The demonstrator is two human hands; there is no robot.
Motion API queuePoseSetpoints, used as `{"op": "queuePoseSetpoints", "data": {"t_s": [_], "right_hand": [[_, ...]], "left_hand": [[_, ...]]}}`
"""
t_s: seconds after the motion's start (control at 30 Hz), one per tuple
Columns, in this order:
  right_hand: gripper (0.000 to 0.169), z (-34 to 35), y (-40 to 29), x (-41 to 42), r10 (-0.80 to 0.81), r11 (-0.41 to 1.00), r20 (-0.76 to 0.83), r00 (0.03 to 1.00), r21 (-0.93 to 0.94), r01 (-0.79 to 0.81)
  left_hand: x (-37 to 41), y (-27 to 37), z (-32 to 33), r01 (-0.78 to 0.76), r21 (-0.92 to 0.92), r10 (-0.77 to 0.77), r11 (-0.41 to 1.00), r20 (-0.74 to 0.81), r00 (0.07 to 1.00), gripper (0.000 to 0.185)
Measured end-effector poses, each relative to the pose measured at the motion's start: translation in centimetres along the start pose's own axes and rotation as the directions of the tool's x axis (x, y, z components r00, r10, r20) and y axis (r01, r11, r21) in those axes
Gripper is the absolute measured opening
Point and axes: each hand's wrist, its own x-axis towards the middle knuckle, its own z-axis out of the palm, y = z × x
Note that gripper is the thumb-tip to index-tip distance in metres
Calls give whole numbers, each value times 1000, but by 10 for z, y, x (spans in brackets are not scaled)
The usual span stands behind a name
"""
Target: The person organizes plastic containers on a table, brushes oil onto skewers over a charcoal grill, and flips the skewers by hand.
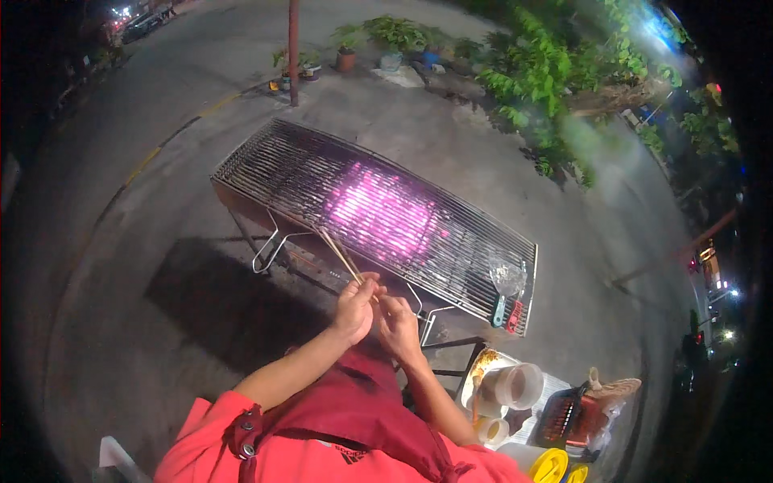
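My left hand (355,307) grips a few thin bamboo skewers (342,256), which point up and left to the near edge of a long charcoal grill (266,163). Close against it, my right hand (398,323) has its fingers curled at the lower ends of the skewers; whether it grips them is hard to see. Glowing coals (383,211) show pink under the middle of the grate. On the grate's right end lie a scraper with a green handle (499,309) and a red-handled tool (515,317).
Right of me, a tray (468,386) holds a plastic tub (524,386) and a small cup (494,430). Beside it are a dark basket (558,416), a woven fan (619,387) and yellow lids (548,465). Wire handles (272,247) jut from the grill's near side. A red post (293,54) and potted plants (392,36) stand beyond.
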Motion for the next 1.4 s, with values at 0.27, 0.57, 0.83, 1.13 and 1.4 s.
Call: {"op": "queuePoseSetpoints", "data": {"t_s": [0.27, 0.57, 0.83, 1.13, 1.4], "right_hand": [[42, 35, 13, -16, 614, 385, 186, 767, 777, -497], [30, 40, -5, 1, 495, 445, 188, 848, 783, -434], [34, 46, 42, 3, 247, 870, 114, 962, 410, -272], [31, 47, 31, 15, 268, 734, 84, 960, 627, -260], [24, 13, 13, 39, 109, 993, 194, 975, 26, -116]], "left_hand": [[-5, 15, -9, -107, -34, 105, 994, -58, 993, 5], [1, 13, -17, -166, 419, 198, 893, -32, 980, 11], [11, 22, -11, -113, 220, 118, 969, -13, 993, 9], [20, 21, -8, -200, 481, 162, 854, 121, 979, 8], [34, 29, -20, -56, 509, -53, 859, 196, 979, 16]]}}
